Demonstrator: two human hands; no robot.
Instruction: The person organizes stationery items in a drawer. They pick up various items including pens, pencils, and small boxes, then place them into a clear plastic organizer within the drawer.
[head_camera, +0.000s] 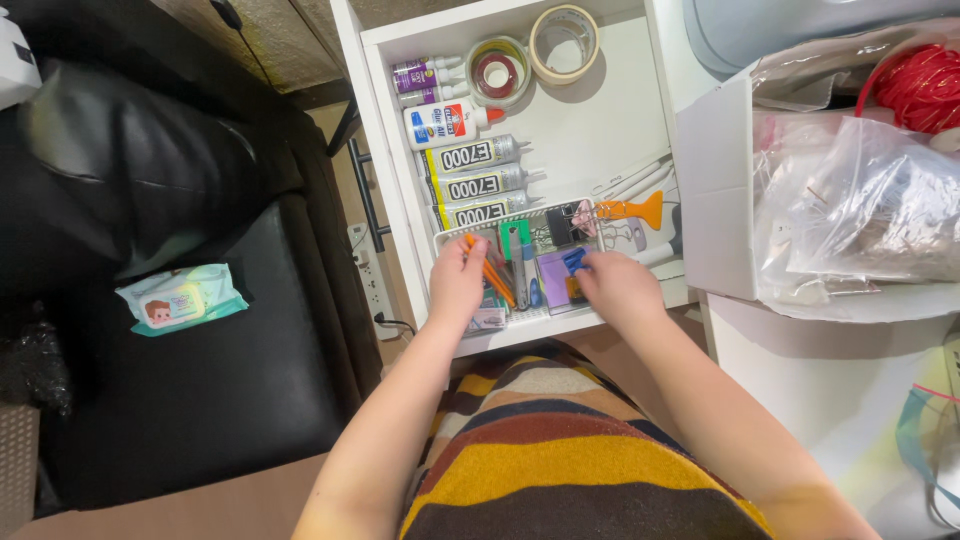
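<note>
An open white drawer (620, 110) holds a small clear tray (452, 238) of stationery at its front. My left hand (457, 283) rests on the tray's left end, its fingers around orange pens (492, 275). At the tray's right part, my right hand (618, 290) pinches a small blue clip (573, 260) above a purple pad (556, 275). Between the hands lie a green-handled tool (517, 245) and black binder clips (562, 222). Past the right hand sits an orange-handled tool (630, 210).
Behind the tray lie three glue tubes (475, 185), a white glue bottle (445, 123), purple bottles (425, 78) and two tape rolls (565, 42). A white box (712, 180) with plastic bags and red yarn (922, 88) stands right. A black chair (200, 370) with a wipes pack (180, 298) is left.
</note>
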